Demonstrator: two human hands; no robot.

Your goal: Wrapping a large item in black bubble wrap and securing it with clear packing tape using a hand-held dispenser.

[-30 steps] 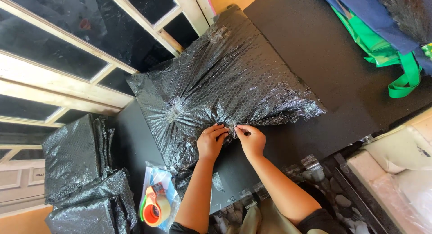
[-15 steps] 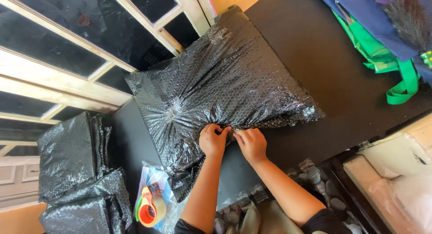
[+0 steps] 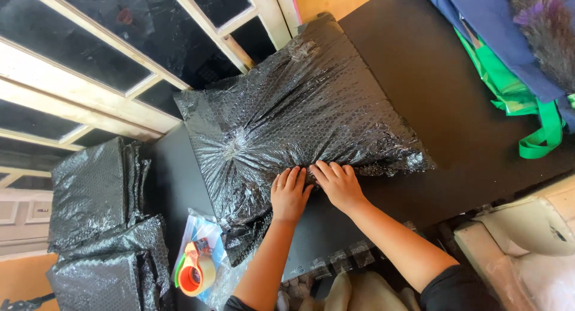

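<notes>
Squarely in the middle of the black desk (image 3: 455,107) lies a large flat parcel wrapped in black bubble wrap (image 3: 299,125). Both the left hand (image 3: 289,194) and the right hand (image 3: 337,183) press flat on its near edge, fingers extended and lightly spread, pinching nothing. Near the desk's near-left corner sits an orange tape dispenser (image 3: 194,275), beside more black-wrapped bundles (image 3: 102,227).

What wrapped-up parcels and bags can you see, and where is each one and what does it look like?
Big parcel: middle of the black table, flat and pillow-shaped, black bubble wrap; left hand and right hand press its near edge.
Two smaller parcels: far left, stacked, blocky, black bubble wrap.
Tape dispenser: near the left parcels, orange and green, on a clear plastic bag.
Green bag: top right, bright green with strap.
</notes>
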